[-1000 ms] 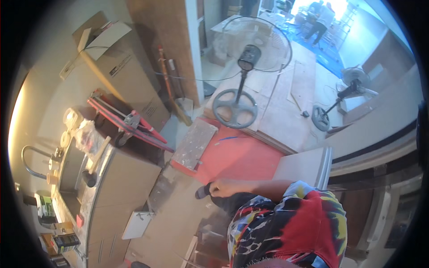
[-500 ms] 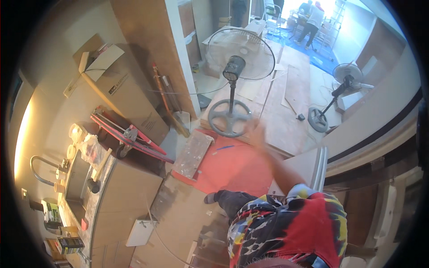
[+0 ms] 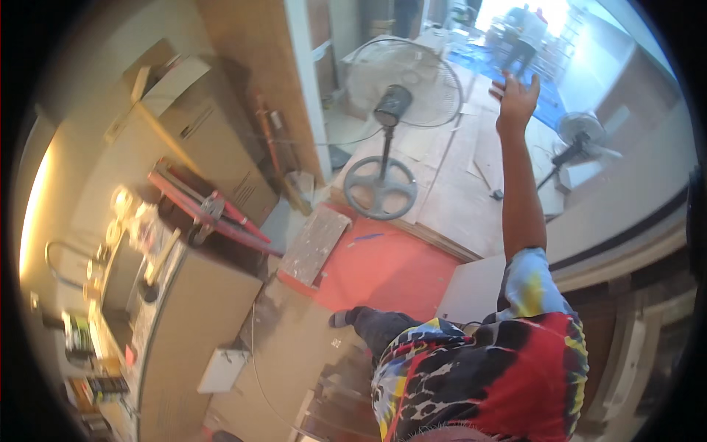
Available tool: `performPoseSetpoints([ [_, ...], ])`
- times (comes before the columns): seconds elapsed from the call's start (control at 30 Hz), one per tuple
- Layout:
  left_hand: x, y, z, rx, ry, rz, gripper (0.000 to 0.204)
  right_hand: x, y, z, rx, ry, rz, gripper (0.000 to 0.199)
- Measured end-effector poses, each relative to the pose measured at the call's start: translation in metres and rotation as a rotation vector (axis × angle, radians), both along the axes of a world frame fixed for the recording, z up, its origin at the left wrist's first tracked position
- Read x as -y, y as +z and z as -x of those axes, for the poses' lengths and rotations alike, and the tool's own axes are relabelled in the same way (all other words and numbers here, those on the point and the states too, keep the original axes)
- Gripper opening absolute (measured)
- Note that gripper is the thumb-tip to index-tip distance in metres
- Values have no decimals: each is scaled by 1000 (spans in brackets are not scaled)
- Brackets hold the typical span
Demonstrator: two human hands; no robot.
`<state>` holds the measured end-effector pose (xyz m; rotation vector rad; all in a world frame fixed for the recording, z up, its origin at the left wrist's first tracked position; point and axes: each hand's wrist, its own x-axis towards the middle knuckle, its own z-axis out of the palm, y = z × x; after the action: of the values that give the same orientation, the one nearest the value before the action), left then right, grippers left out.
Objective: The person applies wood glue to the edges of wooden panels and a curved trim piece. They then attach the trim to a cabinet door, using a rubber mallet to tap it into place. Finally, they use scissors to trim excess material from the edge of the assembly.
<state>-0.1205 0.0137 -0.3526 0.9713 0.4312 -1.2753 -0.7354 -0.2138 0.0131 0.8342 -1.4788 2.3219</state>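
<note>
My right hand reaches far out ahead at the end of a stretched arm, its fingers apart and nothing in it. In the picture it overlaps the far room, to the right of a standing fan with a round wheel-like base. It looks clear of everything around it. Below the arm lie pale boards and a red-orange sheet. A dusty plank-like slab rests at the sheet's left edge. My left hand is not in view.
A second fan stands at the right. On the left are a tall cardboard box, a red tool with a long rail and a counter with a sink. A cable crosses the floor. People are in the far room.
My right hand has swung up and to the right, from over the edge of the boards out toward the far room. The view has shifted slightly.
</note>
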Motion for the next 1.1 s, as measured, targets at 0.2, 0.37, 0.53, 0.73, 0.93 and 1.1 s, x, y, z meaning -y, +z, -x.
performPoseSetpoints([
  [0.2,-216,2,-41,-753,880,588,36,38,-164,-195,253,649,-520,42],
  [0.37,-285,-13,-2,117,997,183,32,22,-213,-424,-95,1434,-1007,37],
  [0.53,-288,34,24,166,1191,-56,37,-68,-185,-600,-864,2138,-947,35],
  [0.73,-299,81,74,271,1228,-595,37,-145,-200,-743,-1086,2432,-833,42],
  [0.93,-344,145,18,508,980,-1039,42,-235,-243,-787,-1178,2232,-842,45],
  [1.1,-356,122,-23,920,497,-1254,50,-265,-223,-775,-1472,2002,-759,50],
])
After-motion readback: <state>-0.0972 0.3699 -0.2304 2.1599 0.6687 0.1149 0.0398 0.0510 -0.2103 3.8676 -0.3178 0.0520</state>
